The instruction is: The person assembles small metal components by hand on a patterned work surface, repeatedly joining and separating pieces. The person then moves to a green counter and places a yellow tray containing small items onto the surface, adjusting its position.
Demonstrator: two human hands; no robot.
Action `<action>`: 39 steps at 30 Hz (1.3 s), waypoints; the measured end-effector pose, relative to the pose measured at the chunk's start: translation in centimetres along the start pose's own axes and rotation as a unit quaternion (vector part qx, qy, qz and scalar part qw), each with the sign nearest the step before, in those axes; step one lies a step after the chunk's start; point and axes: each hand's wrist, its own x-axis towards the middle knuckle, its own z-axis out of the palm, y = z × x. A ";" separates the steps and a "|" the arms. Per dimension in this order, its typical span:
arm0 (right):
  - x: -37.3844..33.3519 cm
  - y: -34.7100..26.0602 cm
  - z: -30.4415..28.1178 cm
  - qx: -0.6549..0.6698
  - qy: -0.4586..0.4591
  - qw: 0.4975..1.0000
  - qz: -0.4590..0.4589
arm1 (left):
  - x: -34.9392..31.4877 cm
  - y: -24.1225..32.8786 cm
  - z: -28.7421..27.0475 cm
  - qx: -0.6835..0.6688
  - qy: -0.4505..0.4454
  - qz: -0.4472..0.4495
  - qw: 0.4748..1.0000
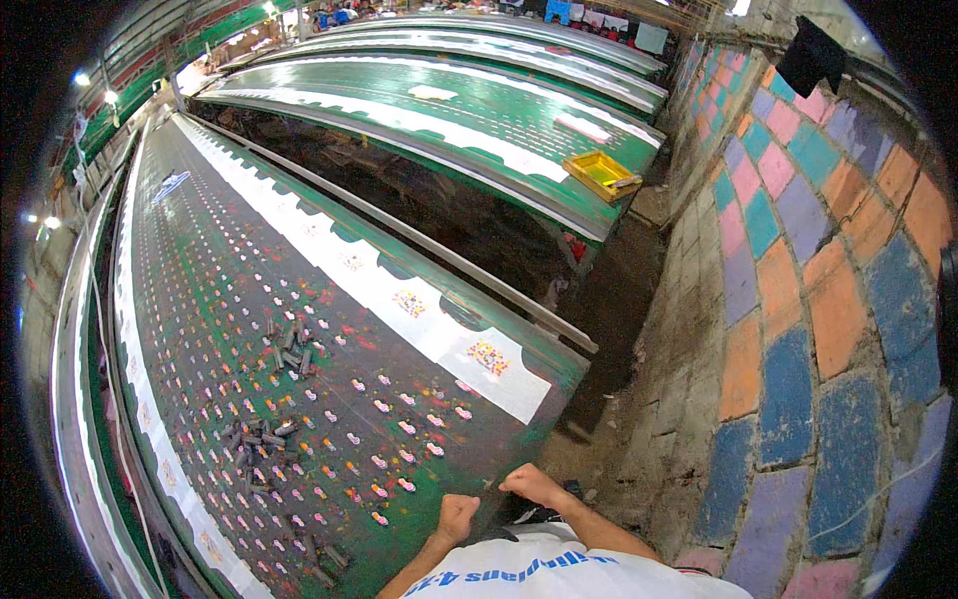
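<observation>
My left hand [459, 516] is curled into a fist over the near end corner of a long green printing table [519, 444]. Slightly higher and to its right, my right hand [532, 484] is also closed, its thumb side turned toward the left one. A small gap separates them, and no object shows in either. Beyond them, a strip of white fabric pieces [524, 391] with colourful printed motifs [489, 357] runs along the table's right side. Small pink-and-white printed figures [407, 485] cover the table's dark middle in rows.
Short dark cylindrical pieces [291, 359] lie in loose clusters on the table. A metal rail [479, 285] follows its right edge. On a neighbouring table sits a yellow frame [602, 175]. To the right rises a wall of painted blocks [788, 399], with a narrow walkway [599, 429] alongside.
</observation>
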 end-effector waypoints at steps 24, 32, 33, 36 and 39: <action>-1.8 5.7 -39.8 0.181 -0.047 0.982 0.022 | 39.1 15.9 27.3 0.258 0.052 0.277 0.924; -6.0 7.6 -56.7 0.220 0.137 0.966 0.012 | 47.8 10.4 30.7 0.419 0.056 0.153 0.893; -6.6 8.2 -57.3 0.249 0.158 0.955 0.021 | 47.3 10.7 30.9 0.424 0.056 0.122 0.896; -5.7 9.0 -59.4 0.292 0.177 0.940 0.002 | 47.6 11.3 31.5 0.410 0.090 0.126 0.899; -3.3 8.7 -59.2 0.308 0.167 0.936 0.020 | 47.6 11.4 31.2 0.421 0.102 0.104 0.895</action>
